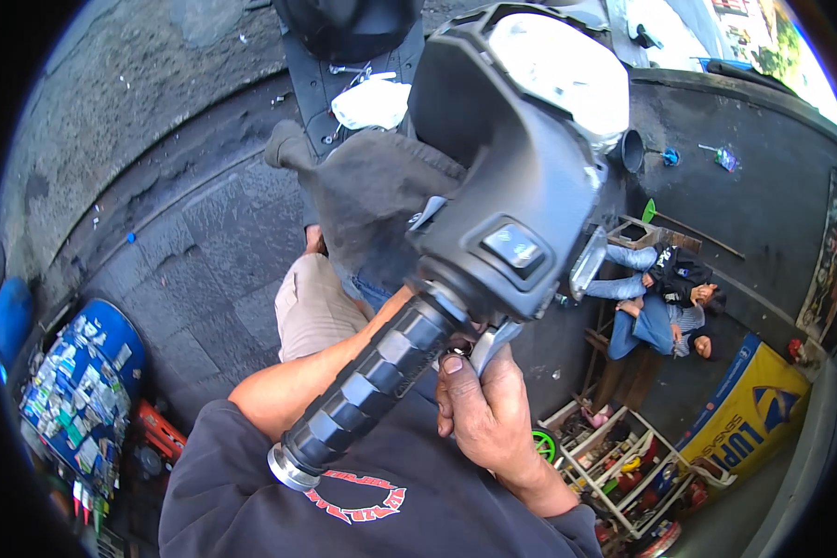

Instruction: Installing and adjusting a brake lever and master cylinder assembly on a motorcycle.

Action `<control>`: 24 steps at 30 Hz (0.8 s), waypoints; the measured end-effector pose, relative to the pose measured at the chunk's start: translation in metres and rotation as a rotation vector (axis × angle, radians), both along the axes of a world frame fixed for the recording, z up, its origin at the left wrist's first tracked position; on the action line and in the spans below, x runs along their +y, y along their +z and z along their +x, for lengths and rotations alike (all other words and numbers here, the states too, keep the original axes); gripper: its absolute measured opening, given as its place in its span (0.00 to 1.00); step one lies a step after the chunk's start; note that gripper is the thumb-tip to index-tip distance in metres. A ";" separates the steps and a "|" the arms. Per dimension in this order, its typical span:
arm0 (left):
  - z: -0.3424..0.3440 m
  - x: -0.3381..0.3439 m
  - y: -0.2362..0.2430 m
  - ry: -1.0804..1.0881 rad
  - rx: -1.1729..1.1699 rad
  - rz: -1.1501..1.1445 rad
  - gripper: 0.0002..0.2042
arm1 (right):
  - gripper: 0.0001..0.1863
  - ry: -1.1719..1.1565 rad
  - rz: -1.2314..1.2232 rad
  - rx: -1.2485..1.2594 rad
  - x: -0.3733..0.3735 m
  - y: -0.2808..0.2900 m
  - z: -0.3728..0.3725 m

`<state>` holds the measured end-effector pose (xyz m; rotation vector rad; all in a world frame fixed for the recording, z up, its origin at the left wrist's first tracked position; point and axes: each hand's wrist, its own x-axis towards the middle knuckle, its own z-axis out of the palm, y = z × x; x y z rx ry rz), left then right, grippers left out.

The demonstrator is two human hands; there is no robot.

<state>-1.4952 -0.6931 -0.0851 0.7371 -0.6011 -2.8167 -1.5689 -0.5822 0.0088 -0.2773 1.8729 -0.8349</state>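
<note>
At far left, a blue rounded drum (9, 321) at the rim, and beside it a blue board (84, 391) covered with small packets, with an orange crate (158, 430) just below right. Paved ground (205, 251) of dark stone slabs behind, running up to a rough concrete strip. Toward the middle, a bare forearm (298, 377) rising from a dark sleeve and passing behind the handlebar grip, its left hand hidden there, so cannot tell whether clenched or released. A beige trouser leg (312, 307) just above the forearm, and a dark grey cloth (372, 200) draped over the scooter body higher up, with a crumpled white rag (372, 102) near the top. In the centre, the black ribbed handlebar grip (372, 381) slanting from a metal end cap at lower left up to the black switch housing (507, 246) with a square button on its face. Just right of the grip, the right hand (484, 414) curled around the silver brake lever (493, 342), thumb lying along its front, fingers wrapped behind, grasping it close under the housing. Above, the scooter's instrument panel (563, 70) with a pale glossy cover. Further right, two people (665, 298) in jeans lying against each other on a wooden bench. Below them, a white rack (623, 460) full of small coloured parts, and at far right a yellow and blue banner (744, 409) leaning by the wall.
</note>
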 end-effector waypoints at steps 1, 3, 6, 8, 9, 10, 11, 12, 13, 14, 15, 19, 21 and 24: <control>-0.002 0.002 -0.001 -0.004 0.029 0.030 0.15 | 0.11 0.008 -0.015 0.002 0.000 -0.001 -0.001; -0.002 0.010 -0.002 -0.008 0.067 0.085 0.19 | 0.10 0.065 0.052 -0.035 -0.004 0.004 -0.004; -0.004 0.025 -0.003 -0.025 0.119 0.175 0.25 | 0.11 0.227 -0.169 0.193 0.005 -0.012 -0.002; -0.006 0.034 -0.004 -0.033 0.143 0.240 0.29 | 0.12 0.232 -0.134 0.240 0.009 -0.013 0.001; -0.008 0.036 -0.005 -0.033 0.152 0.275 0.31 | 0.13 0.190 -0.144 0.223 0.007 -0.011 0.001; -0.011 0.037 -0.006 -0.049 0.139 0.262 0.31 | 0.14 0.149 -0.153 0.204 0.006 -0.011 0.000; -0.010 0.038 -0.003 -0.014 0.153 0.273 0.30 | 0.14 0.135 -0.172 0.188 0.008 -0.014 0.002; -0.010 0.038 -0.002 0.022 0.168 0.284 0.28 | 0.14 0.211 -0.276 0.309 0.011 -0.018 0.003; -0.009 0.041 -0.008 0.028 0.159 0.254 0.28 | 0.13 0.284 -0.379 0.434 0.013 -0.020 0.003; -0.008 0.040 -0.008 0.024 0.141 0.242 0.28 | 0.13 0.274 -0.391 0.419 0.012 -0.016 0.003; -0.007 0.039 -0.009 0.010 0.132 0.214 0.29 | 0.14 0.231 -0.299 0.250 0.010 -0.008 0.001; -0.005 0.036 -0.010 -0.034 0.106 0.211 0.29 | 0.16 0.031 -0.235 -0.153 0.016 -0.007 -0.001; -0.005 0.033 -0.010 -0.047 0.106 0.241 0.29 | 0.20 -0.068 -0.228 -0.317 0.016 -0.010 -0.002; -0.002 0.031 -0.011 -0.042 0.126 0.295 0.29 | 0.20 -0.062 -0.171 -0.359 0.008 -0.002 -0.002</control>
